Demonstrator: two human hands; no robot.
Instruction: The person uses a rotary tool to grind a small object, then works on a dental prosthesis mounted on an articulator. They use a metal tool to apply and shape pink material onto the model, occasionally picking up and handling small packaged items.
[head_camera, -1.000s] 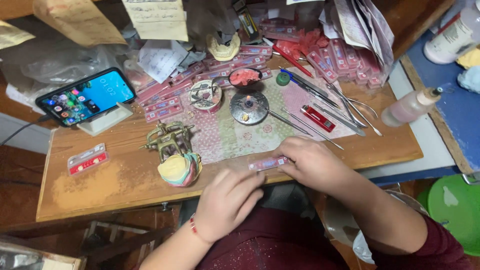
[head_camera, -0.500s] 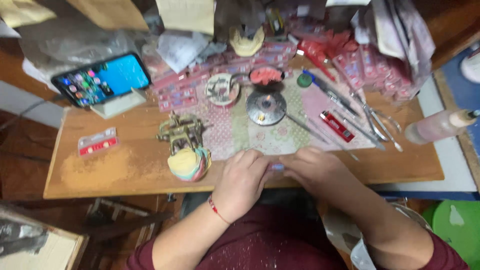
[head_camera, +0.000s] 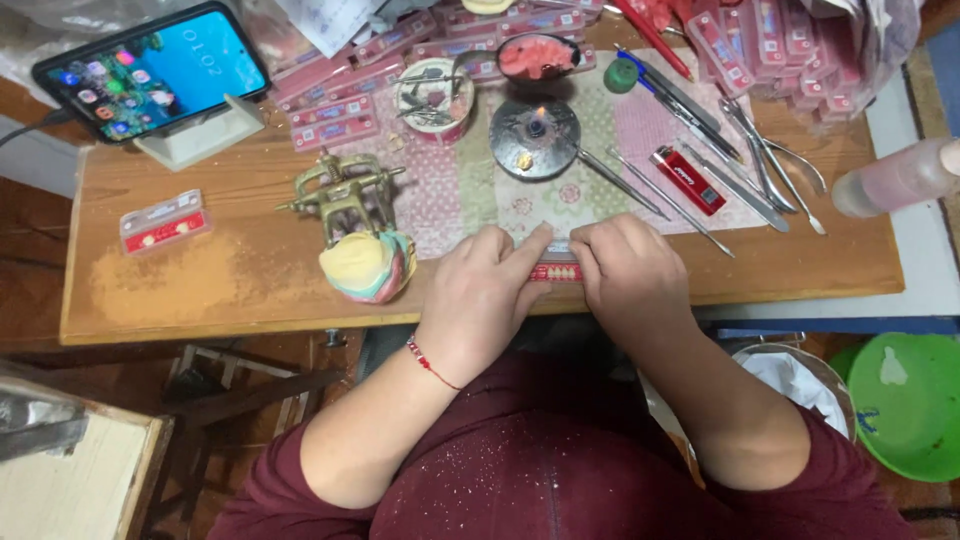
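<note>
The wooden worktop (head_camera: 200, 290) runs past the top edge, its far clutter cut off. At the near edge, left hand (head_camera: 480, 295) and right hand (head_camera: 628, 275) meet, both grips pinched on a small red strip (head_camera: 556, 271), mostly hidden by fingers. Left of them sits a brass articulator (head_camera: 345, 200) with a model.

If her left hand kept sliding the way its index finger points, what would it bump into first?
Probably the slim metal probe lying on the patterned mat, then the round burner with its small flame; the left hand points up and slightly right.
</note>
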